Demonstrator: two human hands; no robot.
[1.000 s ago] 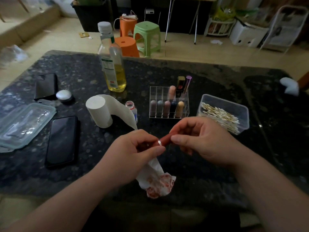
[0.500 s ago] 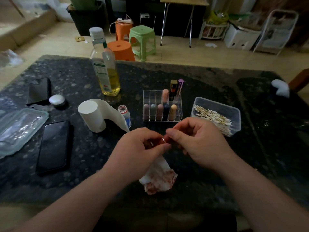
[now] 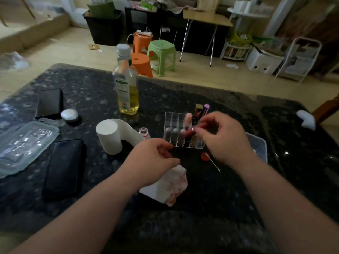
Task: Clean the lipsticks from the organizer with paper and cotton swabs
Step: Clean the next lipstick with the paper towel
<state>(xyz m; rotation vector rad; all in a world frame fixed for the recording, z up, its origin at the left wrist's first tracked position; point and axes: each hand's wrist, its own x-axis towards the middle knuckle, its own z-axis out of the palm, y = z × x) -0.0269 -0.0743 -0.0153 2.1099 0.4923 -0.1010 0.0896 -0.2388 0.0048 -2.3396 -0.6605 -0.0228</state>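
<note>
One red lipstick (image 3: pixel 189 132) is pinched at its end by the curled fingertips of the right hand (image 3: pixel 222 138), just over the clear organizer (image 3: pixel 170 121). The stained paper (image 3: pixel 170 186) is gripped in the curled left hand (image 3: pixel 154 162). The tube is judged light, rigid, smooth and likely greasy, so a mid-barrel grip is advised, with the bullet left untouched. A cotton swab (image 3: pixel 213 163) lies loose near the right wrist.

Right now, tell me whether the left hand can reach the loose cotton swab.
Probably yes: the cotton swab lies near the left hand, bare table between, though that hand holds stained paper.
</note>
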